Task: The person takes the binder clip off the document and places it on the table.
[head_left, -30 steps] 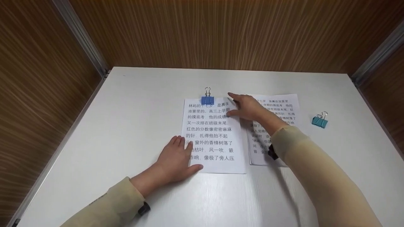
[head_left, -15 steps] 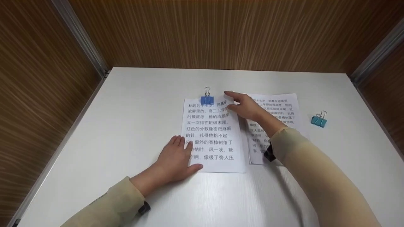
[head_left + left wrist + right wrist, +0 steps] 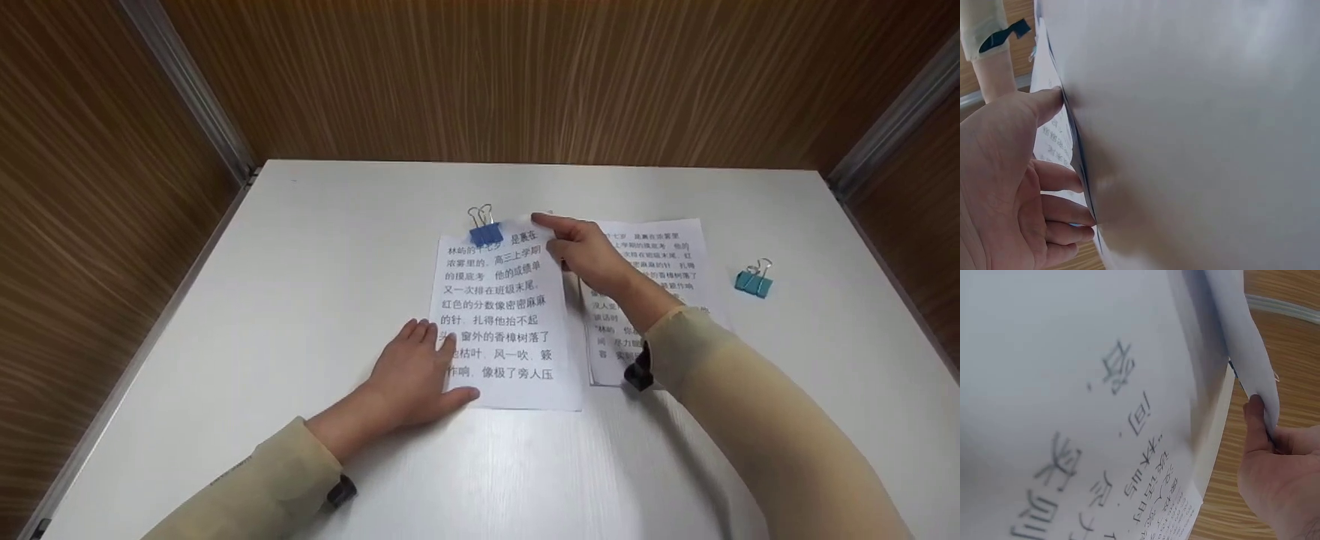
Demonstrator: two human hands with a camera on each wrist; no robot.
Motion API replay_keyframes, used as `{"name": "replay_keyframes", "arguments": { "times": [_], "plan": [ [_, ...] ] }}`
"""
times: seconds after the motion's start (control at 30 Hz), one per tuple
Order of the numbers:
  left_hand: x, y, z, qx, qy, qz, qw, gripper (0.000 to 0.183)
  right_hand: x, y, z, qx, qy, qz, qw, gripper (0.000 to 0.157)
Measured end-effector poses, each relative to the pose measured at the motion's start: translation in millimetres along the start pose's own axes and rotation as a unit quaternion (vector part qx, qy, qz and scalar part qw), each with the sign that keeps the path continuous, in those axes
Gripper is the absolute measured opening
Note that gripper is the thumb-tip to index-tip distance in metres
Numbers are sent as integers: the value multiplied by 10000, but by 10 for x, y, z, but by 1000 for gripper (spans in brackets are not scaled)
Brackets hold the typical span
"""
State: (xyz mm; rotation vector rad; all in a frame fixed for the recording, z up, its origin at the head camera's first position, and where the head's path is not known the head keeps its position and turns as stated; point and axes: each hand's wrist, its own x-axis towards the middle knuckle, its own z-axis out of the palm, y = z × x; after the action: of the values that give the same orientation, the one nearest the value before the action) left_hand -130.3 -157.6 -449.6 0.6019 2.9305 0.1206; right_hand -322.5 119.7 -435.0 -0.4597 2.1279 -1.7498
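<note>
A printed paper stack (image 3: 499,330) lies before me, with a blue binder clip (image 3: 486,234) at its top edge. My left hand (image 3: 412,375) rests on the stack's lower left side, fingers extended; the left wrist view shows its fingertips by the tabletop. At the top right corner, my right hand (image 3: 596,251) pinches the paper and holds that corner raised. The right wrist view shows the lifted sheet (image 3: 1252,360) bent between thumb and fingers. How many sheets it pinches I cannot tell.
A second printed stack (image 3: 652,262) lies to the right, partly under my right forearm. Farther right sits a teal binder clip (image 3: 754,282). Wood-grain panels (image 3: 525,82) border the white table (image 3: 337,240) at the back and sides.
My right hand has moved slightly left and lifted the top right corner of the paper. The blue binder clip has tilted and shifted a little left. My left hand has stayed nearly still.
</note>
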Motion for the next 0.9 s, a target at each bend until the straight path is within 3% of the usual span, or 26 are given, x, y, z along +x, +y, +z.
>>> {"name": "replay_keyframes", "arguments": {
  "times": [0.23,0.5,0.7,0.8,0.9],
  "plan": [
    [2,-64,-83,-93,299,23,9995,86,-117,-39,14,389,83,-132,9991,57],
    [223,-225,-462,-762,861,-288,9929,83,-263,-89,-26,247,298,-316,9988,54],
    [485,-384,-775,-1533,1803,-402,9708,79,-370,-152,-12,237,337,-319,9986,52],
    [626,-444,-888,-2052,1980,-504,9572,78,-426,-180,0,207,320,-289,9989,52],
    [770,-494,-951,-2833,2008,-631,9356,78,-475,-201,12,173,252,-276,9991,51]
  ]
}}
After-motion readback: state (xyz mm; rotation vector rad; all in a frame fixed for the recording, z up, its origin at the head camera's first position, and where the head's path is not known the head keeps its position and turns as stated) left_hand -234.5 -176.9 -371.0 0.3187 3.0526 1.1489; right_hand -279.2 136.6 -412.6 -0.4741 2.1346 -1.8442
